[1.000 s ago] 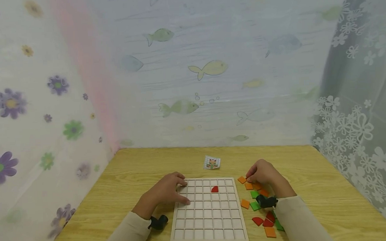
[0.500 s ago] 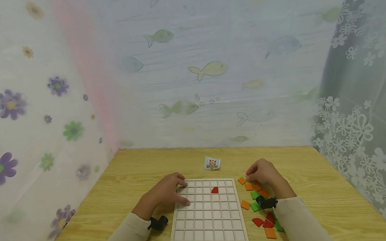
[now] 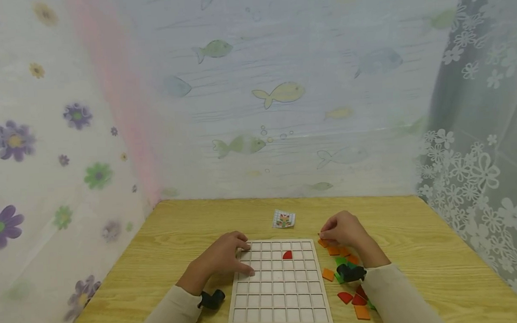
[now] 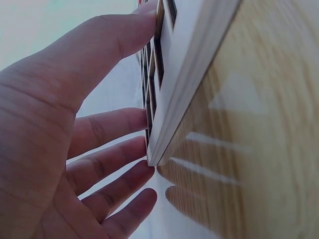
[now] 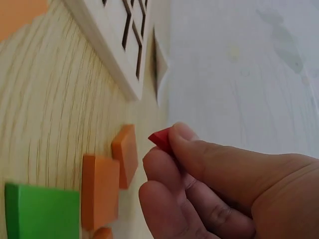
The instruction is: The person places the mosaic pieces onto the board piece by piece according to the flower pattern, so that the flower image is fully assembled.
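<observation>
My left hand (image 3: 221, 255) rests at the far left of the pale wooden grid board (image 3: 278, 275), thumb and fingertips on its edge and its fingers loosely spread. In the left wrist view the thumb (image 4: 99, 45) lies over the board's frame (image 4: 187, 74). My right hand (image 3: 346, 230) pinches a small red wooden tile (image 5: 160, 138) between thumb and finger; most of it is hidden, with a pointed corner showing. That hand is just right of the board's far right corner, over orange tiles (image 3: 333, 250). One red quarter-round tile (image 3: 288, 255) sits in a board cell near the top.
A small pattern card (image 3: 284, 218) lies behind the board. Right of the board are loose green tiles (image 3: 341, 261), red quarter-round tiles (image 3: 345, 297) and more orange squares (image 3: 362, 312). Patterned sheets (image 3: 284, 170) hang around the wooden table (image 3: 192, 216).
My right hand, pinching the red tile, has shifted a little to the left toward the board and now overlaps the leftmost orange tile. The left hand and the board have stayed put.
</observation>
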### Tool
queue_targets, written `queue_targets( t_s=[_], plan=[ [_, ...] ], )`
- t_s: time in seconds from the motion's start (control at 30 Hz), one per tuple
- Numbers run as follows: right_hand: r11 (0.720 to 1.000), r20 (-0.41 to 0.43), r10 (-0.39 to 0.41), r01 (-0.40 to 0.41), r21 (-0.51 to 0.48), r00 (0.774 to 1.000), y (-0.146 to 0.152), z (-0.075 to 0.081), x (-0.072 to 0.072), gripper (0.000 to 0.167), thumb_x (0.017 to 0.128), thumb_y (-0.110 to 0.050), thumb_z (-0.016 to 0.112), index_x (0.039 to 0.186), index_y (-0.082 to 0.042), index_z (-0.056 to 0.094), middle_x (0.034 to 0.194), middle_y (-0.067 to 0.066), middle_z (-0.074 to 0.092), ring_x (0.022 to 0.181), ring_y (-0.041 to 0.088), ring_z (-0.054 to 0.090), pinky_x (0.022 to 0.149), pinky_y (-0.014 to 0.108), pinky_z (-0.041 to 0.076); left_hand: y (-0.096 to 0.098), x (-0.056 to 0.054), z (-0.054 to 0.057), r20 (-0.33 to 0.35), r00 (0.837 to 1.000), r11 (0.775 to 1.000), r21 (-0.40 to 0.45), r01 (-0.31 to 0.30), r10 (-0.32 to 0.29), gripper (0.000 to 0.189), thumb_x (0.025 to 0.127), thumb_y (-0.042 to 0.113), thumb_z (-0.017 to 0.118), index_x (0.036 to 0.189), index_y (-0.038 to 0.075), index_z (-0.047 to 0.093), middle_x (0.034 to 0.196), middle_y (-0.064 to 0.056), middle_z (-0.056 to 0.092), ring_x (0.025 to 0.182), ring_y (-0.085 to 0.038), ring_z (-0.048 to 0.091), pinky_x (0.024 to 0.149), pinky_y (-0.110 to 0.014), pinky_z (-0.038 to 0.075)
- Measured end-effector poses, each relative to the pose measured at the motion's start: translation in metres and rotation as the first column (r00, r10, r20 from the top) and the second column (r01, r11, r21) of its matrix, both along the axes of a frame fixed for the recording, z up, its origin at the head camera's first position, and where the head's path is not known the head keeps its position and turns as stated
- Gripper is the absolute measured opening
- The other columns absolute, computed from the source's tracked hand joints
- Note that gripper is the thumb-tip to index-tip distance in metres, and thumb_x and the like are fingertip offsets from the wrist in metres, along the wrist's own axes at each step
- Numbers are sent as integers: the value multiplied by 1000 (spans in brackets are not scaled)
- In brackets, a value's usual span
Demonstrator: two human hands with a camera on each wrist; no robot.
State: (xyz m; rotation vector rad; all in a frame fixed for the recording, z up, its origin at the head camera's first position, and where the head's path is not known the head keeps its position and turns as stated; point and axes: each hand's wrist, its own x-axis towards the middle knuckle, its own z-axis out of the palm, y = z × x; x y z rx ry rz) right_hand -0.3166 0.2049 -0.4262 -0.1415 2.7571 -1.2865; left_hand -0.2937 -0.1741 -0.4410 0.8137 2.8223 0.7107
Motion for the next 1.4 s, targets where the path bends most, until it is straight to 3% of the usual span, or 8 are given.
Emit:
queue_targets(
  t_s=[0.17,0.43,0.6,0.8,1.2,1.4],
  plan=[
    [999,12,34,-34,-32,999,-13,5,2,8,92,-12,79,90,-4,80,88,9,77,75,23,74,68,35,63,-2,0,-2,2,1000,1000,-2,-5,5,73,76,54,89,132,11,73,146,-10,57,134,-33,54,107,-53,50],
    [995,-40,104,-104,13,994,-23,6,2,9,94,-15,77,88,-10,80,84,8,76,66,24,64,58,31,52,-2,-6,-5,-15,1000,1000,-15,4,-4,74,74,57,90,131,11,74,144,-8,59,131,-31,56,105,-50,52],
    [992,-62,118,-115,51,991,-30,7,3,9,95,-17,77,86,-14,81,87,3,74,70,19,58,60,31,48,-2,-4,-5,-19,1000,1000,-16,-5,5,74,73,56,90,130,11,74,143,-7,59,131,-32,56,106,-51,51],
    [993,-64,114,-112,42,991,-41,9,1,8,92,-19,80,85,-16,82,92,-1,74,84,19,60,67,33,49,-1,-2,-4,-31,999,1000,-17,-14,14,74,73,56,90,130,11,74,143,-7,59,131,-31,56,106,-51,51],
    [991,-44,122,-120,61,991,-61,10,1,8,91,-22,82,83,-18,83,91,-3,75,85,16,61,69,32,47,1,-2,-3,-59,998,999,-29,-26,24,74,72,58,90,128,12,75,141,-8,61,131,-31,57,107,-52,50],
    [988,-37,150,-149,25,988,-72,9,2,6,90,-17,82,84,-15,84,89,-2,76,86,16,64,69,31,49,3,-3,-2,-63,998,999,-30,-20,18,76,72,59,90,130,11,74,140,-8,62,130,-31,57,106,-52,51]
  ],
)
